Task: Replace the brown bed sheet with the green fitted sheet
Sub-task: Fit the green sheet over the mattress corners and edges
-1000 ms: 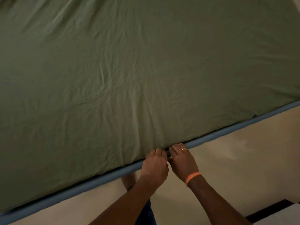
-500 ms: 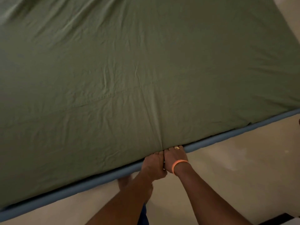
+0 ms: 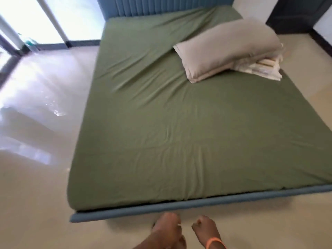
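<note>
Hands: two, nearest the viewer, held low over the floor just short of the bed's foot. Left hand (image 3: 166, 226) and right hand (image 3: 204, 229) both have fingers loosely curled with nothing in the grip; blur hides the fingertips. An orange wristband (image 3: 214, 242) sits on the right wrist.
Bed frame: one blue rail (image 3: 161, 209) runs along the foot, apart from both hands.
Task thing: one green fitted sheet (image 3: 170, 132) covers the whole mattress top and wraps down over the near edge and the near left corner.
Brown sheet: none visible anywhere in the room as shown.
Step in hand: likely the finish of tucking at the foot; the hands are clear of the cloth and the person looks over the result.
Wrinkles: one long diagonal fold runs from the far right down toward mid-left; fine creases near the foot.
Next move: probably smoothing that fold, which calls for walking to the side and pulling the sheet toward the left edge, then checking the far corners, which cannot be judged from here.
Pillow: one beige pillow (image 3: 228, 51), far right, lying on the sheet.
Folded cloth: one pale stack (image 3: 265, 69) partly under the pillow.
Headboard: one, blue, ribbed (image 3: 161, 5).
</note>
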The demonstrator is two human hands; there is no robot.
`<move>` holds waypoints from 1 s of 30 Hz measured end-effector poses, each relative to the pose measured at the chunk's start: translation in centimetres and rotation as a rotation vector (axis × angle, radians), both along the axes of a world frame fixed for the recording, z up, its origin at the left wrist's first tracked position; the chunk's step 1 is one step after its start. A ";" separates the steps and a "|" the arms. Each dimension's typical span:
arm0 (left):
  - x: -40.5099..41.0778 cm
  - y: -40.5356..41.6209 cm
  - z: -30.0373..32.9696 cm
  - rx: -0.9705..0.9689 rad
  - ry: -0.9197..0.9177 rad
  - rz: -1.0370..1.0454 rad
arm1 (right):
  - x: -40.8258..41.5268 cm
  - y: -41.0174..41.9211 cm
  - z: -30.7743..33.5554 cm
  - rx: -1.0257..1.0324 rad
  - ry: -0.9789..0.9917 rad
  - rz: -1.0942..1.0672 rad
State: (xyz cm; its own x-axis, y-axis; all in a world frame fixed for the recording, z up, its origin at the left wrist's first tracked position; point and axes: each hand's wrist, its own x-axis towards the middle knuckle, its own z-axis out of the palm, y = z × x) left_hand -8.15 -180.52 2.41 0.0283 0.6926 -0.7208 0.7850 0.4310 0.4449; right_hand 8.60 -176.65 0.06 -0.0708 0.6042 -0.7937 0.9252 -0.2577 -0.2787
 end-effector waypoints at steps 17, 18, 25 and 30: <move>-27.1 -15.9 11.8 0.301 0.078 0.789 | -27.6 -5.6 12.3 0.281 0.367 -0.062; -29.3 -16.9 11.5 0.310 0.071 0.811 | -29.5 -6.2 11.8 0.275 0.355 -0.113; -44.4 -20.8 12.5 0.325 -0.063 0.902 | -44.5 -10.4 14.0 0.297 0.433 -0.446; -52.9 -18.3 16.4 0.401 -0.164 0.990 | -53.8 -10.5 17.1 0.373 0.498 -0.367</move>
State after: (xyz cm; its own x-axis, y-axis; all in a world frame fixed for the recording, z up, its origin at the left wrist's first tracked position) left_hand -61.10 -198.87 18.81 -0.5979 0.6458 -0.4748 0.0860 0.6406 0.7631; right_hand -45.21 -187.12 17.21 -0.1109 0.8830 -0.4561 0.5379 -0.3326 -0.7746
